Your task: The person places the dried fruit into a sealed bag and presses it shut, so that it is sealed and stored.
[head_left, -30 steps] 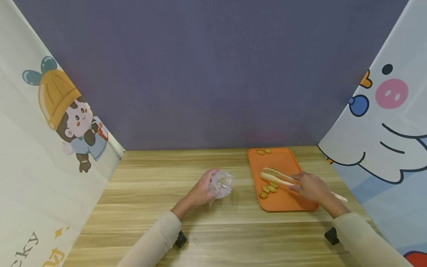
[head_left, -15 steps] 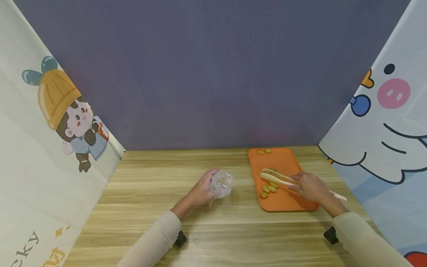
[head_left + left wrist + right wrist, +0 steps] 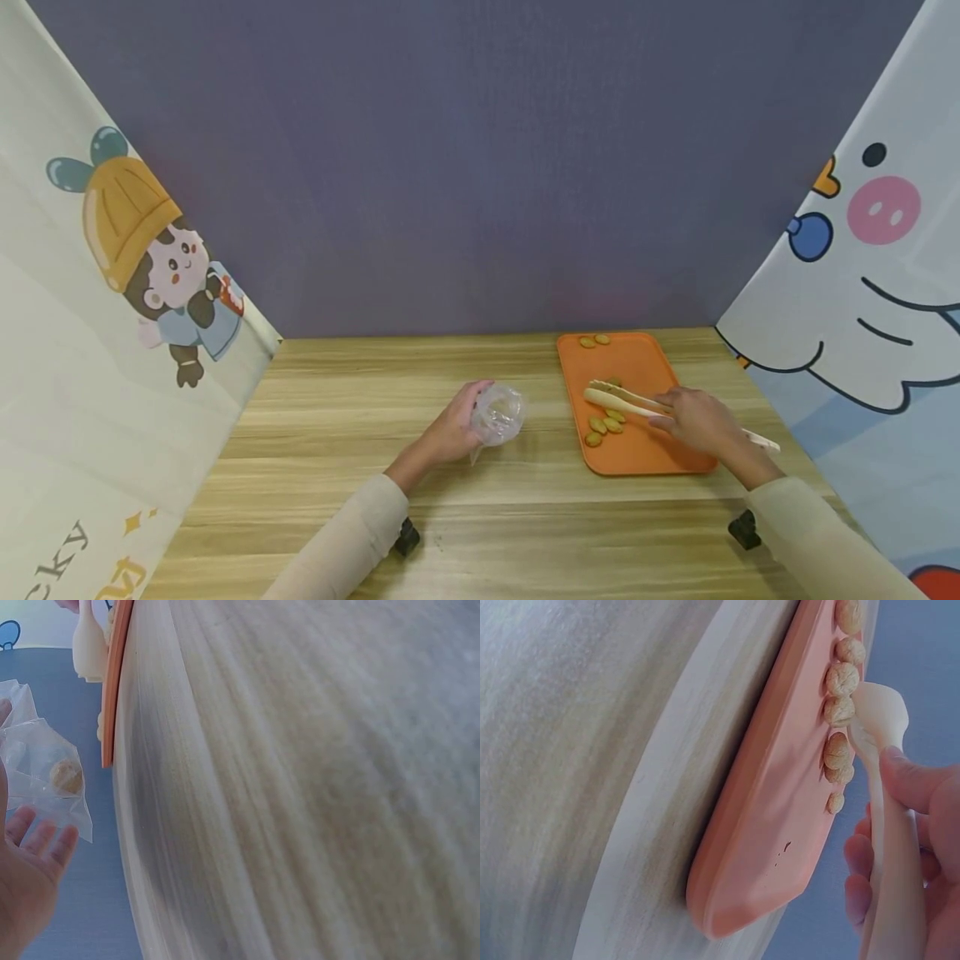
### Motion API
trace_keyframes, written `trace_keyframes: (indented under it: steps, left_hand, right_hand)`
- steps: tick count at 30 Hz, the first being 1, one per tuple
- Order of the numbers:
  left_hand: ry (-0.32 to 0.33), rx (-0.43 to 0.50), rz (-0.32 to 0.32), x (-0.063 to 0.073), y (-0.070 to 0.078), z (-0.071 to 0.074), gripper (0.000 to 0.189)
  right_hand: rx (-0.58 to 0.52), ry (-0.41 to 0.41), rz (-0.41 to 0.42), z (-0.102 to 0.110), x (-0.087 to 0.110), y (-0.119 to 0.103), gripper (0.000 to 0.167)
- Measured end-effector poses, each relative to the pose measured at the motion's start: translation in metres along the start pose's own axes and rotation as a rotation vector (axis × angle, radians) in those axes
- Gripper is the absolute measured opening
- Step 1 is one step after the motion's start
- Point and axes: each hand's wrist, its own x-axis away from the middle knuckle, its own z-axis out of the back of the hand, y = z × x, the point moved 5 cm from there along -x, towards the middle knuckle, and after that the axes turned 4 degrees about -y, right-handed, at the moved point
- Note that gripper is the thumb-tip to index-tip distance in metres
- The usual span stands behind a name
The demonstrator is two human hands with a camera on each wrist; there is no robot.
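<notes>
On the right of the table lies an orange tray (image 3: 660,450) with several walnuts (image 3: 613,426) on it. My right hand (image 3: 697,425) grips beige tongs (image 3: 626,402) over the middle of the tray. In the right wrist view the heads of the tongs (image 3: 885,712) are beside the row of walnuts (image 3: 840,711); I cannot tell whether they touch one. My left hand (image 3: 453,425) holds a clear plastic bag (image 3: 498,417), its mouth spread, left of the tray. A round brown walnut (image 3: 66,777) shows inside the bag in the left wrist view.
The tray stands on a wood-grain table (image 3: 337,400), its far rim close to the dark back wall (image 3: 480,167). White printed side panels (image 3: 862,333) border the table left and right. Two walnuts (image 3: 594,341) lie at the tray's far edge.
The heads of the tongs have shifted slightly left and nearer, exposing more of a walnut behind them. My left hand and the bag have hardly moved.
</notes>
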Motion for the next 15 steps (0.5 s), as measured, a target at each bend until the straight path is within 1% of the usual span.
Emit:
trace_keyframes:
  steps: [15]
  left_hand:
    - [0.002,-0.005,0.022,0.0002,-0.0003,0.0001,0.086]
  right_hand:
    - [-0.028,0.033,-0.016,0.0087,0.0003,-0.0017,0.045]
